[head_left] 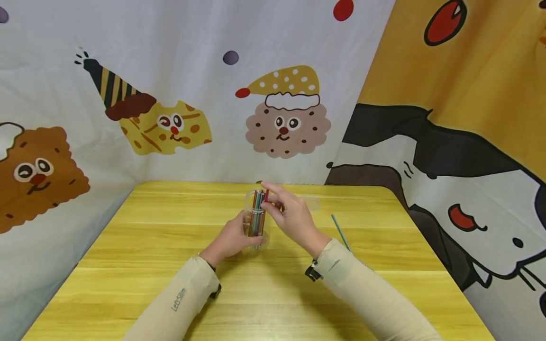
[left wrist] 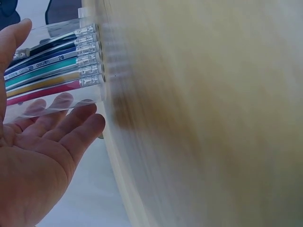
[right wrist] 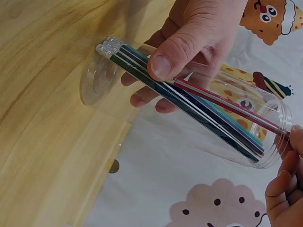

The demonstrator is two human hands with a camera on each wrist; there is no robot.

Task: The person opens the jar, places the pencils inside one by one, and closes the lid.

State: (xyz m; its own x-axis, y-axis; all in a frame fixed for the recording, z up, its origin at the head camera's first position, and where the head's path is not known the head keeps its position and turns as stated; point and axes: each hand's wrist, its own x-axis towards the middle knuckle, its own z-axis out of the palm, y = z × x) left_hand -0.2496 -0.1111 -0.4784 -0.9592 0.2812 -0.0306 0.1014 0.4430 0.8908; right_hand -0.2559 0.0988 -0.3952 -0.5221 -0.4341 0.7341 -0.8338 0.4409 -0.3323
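My left hand [head_left: 226, 240] grips a clear plastic jar [right wrist: 89, 90] around its side, thumb across the front. Inside stand several pencils [right wrist: 165, 99] in dark green, blue, teal and other colours, their eraser ends at the jar's base. In the left wrist view, metal ferrules [left wrist: 89, 59] line up close to the table. At the open mouth, my right hand [head_left: 294, 220] pinches the upper end of a red pencil [right wrist: 227, 103] between thumb and fingers. Most of that red pencil is still within the jar, slanting past the others, with its lower end near the left thumb.
A blue pencil [head_left: 340, 230] lies on the wooden table [head_left: 170, 274] to the right, partly hidden behind my right sleeve. Behind my right hand lies a clear round lid [head_left: 313, 203]. A cartoon-printed curtain [head_left: 187, 38] hangs along the table's far edge.
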